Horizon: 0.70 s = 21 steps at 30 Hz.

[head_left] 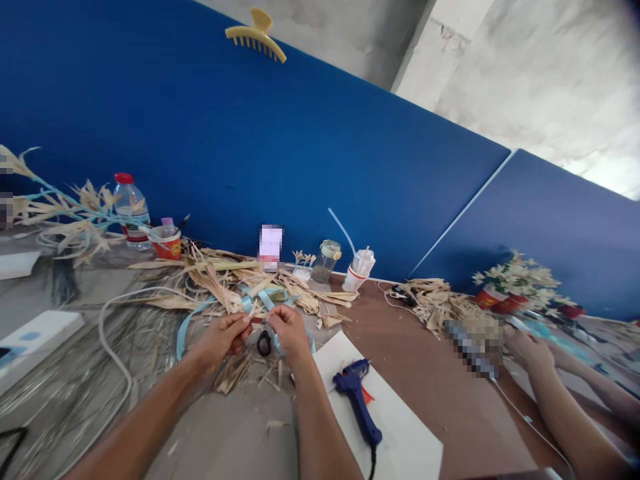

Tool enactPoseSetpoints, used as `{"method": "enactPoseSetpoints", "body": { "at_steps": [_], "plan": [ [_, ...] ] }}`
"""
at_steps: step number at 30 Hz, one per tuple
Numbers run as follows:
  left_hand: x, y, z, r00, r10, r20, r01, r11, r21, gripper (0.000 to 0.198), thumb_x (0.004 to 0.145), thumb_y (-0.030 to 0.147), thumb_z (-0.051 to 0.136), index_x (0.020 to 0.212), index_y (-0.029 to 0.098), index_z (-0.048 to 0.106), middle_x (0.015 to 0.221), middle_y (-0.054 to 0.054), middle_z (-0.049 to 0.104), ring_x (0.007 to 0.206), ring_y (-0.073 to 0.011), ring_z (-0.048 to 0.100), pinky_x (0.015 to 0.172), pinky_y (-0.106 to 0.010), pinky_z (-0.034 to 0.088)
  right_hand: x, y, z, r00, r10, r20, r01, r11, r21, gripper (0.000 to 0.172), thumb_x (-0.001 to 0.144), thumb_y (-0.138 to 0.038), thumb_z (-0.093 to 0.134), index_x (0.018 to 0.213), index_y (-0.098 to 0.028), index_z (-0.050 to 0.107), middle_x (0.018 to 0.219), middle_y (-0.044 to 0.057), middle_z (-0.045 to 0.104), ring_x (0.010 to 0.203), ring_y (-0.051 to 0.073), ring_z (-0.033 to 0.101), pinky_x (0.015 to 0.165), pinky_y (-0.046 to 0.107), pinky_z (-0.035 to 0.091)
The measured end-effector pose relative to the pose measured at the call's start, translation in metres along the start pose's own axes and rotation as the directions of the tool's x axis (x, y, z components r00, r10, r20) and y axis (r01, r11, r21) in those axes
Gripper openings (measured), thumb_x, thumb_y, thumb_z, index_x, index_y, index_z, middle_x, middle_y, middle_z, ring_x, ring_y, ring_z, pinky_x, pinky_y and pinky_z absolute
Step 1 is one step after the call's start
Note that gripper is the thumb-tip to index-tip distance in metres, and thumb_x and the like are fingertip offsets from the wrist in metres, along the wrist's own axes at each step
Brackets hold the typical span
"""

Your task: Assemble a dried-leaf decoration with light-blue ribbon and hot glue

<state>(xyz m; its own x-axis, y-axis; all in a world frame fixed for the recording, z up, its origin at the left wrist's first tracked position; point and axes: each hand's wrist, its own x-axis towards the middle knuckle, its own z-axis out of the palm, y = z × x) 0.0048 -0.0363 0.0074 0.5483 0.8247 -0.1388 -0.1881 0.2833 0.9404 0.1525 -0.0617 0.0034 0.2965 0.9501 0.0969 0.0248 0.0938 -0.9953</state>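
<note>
My left hand (226, 335) and my right hand (287, 331) meet over the table, both pinched on a small straw piece (256, 319) held between their fingertips. A light blue ribbon (193, 317) curls under and around both hands. Black scissors (263, 344) lie just beneath my fingers. Loose dried straw strips (235, 280) are piled behind the hands, with cut scraps (237, 373) in front of them.
A blue glue gun (356, 397) rests on a white sheet (400, 433) to the right. A water bottle (130, 210), red cup (167, 243), jar (326, 260) and paper cup (356, 272) line the blue partition (250, 147). Another person's arms (560, 400) work at right. A white cable (113, 347) loops at left.
</note>
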Motion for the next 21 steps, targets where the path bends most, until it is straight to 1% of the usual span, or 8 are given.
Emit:
{"method": "enactPoseSetpoints", "body": {
  "at_steps": [3, 7, 9, 13, 16, 19, 21],
  "plan": [
    [-0.002, 0.001, 0.0, 1.0, -0.017, 0.02, 0.016, 1.0, 0.012, 0.035, 0.069, 0.047, 0.066, 0.076, 0.013, 0.06, 0.053, 0.007, 0.041, 0.037, -0.002, 0.022, 0.039, -0.02, 0.014, -0.001, 0.001, 0.0, 1.0, -0.009, 0.007, 0.009, 0.999, -0.033, 0.009, 0.062, -0.026, 0.056, 0.056, -0.019, 0.056, 0.048, -0.006, 0.043, 0.049, 0.009, 0.033, 0.048, 0.022, 0.026],
    [-0.002, 0.001, -0.003, 0.998, -0.035, 0.058, 0.034, 0.999, 0.028, 0.037, 0.072, 0.047, 0.064, 0.06, 0.014, 0.053, 0.049, 0.006, 0.039, 0.035, -0.0017, 0.021, 0.038, -0.02, 0.014, -0.002, 0.001, -0.002, 1.0, 0.0, 0.03, 0.002, 0.997, -0.08, 0.009, 0.062, -0.025, 0.056, 0.056, -0.018, 0.058, 0.048, -0.007, 0.045, 0.049, 0.008, 0.033, 0.049, 0.021, 0.027],
    [-0.003, 0.001, -0.004, 0.995, -0.057, 0.084, 0.054, 0.998, 0.037, 0.038, 0.073, 0.047, 0.063, 0.056, 0.015, 0.05, 0.048, 0.006, 0.038, 0.035, -0.0018, 0.021, 0.037, -0.02, 0.016, -0.002, 0.002, -0.003, 0.999, 0.006, 0.048, -0.001, 0.996, -0.094, 0.009, 0.062, -0.023, 0.056, 0.056, -0.017, 0.058, 0.048, -0.007, 0.045, 0.048, 0.008, 0.033, 0.049, 0.021, 0.027],
    [-0.005, 0.004, -0.005, 0.989, -0.091, 0.114, 0.084, 0.994, 0.064, 0.037, 0.072, 0.046, 0.063, 0.057, 0.015, 0.051, 0.048, 0.005, 0.04, 0.036, -0.002, 0.02, 0.037, -0.019, 0.017, -0.001, 0.002, -0.005, 0.998, -0.006, 0.069, 0.013, 0.993, -0.113, 0.01, 0.062, -0.022, 0.056, 0.054, -0.018, 0.057, 0.047, -0.008, 0.043, 0.047, 0.008, 0.033, 0.047, 0.02, 0.027],
    [-0.005, 0.003, -0.007, 0.989, -0.1, 0.113, 0.088, 0.991, 0.106, 0.037, 0.073, 0.046, 0.062, 0.057, 0.015, 0.052, 0.049, 0.004, 0.043, 0.036, -0.0023, 0.021, 0.038, -0.02, 0.016, -0.002, -0.001, -0.006, 0.997, 0.003, 0.082, 0.006, 0.993, -0.114, 0.01, 0.063, -0.022, 0.055, 0.053, -0.018, 0.055, 0.046, -0.007, 0.042, 0.047, 0.008, 0.033, 0.047, 0.02, 0.026],
    [-0.004, 0.001, -0.009, 0.988, -0.104, 0.11, 0.087, 0.985, 0.148, 0.036, 0.074, 0.047, 0.061, 0.059, 0.014, 0.054, 0.049, 0.003, 0.045, 0.036, -0.0029, 0.024, 0.038, -0.02, 0.016, -0.004, -0.005, -0.008, 0.992, 0.023, 0.12, -0.009, 0.994, -0.11, 0.01, 0.062, -0.022, 0.056, 0.052, -0.018, 0.055, 0.047, -0.007, 0.045, 0.047, 0.008, 0.034, 0.047, 0.02, 0.026],
    [-0.004, 0.001, -0.009, 0.986, -0.114, 0.12, 0.094, 0.982, 0.163, 0.034, 0.073, 0.047, 0.062, 0.064, 0.014, 0.057, 0.049, 0.004, 0.045, 0.036, -0.0036, 0.025, 0.038, -0.02, 0.016, -0.005, -0.008, -0.009, 0.987, 0.038, 0.153, -0.021, 0.994, -0.107, 0.01, 0.062, -0.022, 0.058, 0.053, -0.018, 0.057, 0.046, -0.007, 0.047, 0.046, 0.007, 0.034, 0.047, 0.02, 0.026]
  ]
}}
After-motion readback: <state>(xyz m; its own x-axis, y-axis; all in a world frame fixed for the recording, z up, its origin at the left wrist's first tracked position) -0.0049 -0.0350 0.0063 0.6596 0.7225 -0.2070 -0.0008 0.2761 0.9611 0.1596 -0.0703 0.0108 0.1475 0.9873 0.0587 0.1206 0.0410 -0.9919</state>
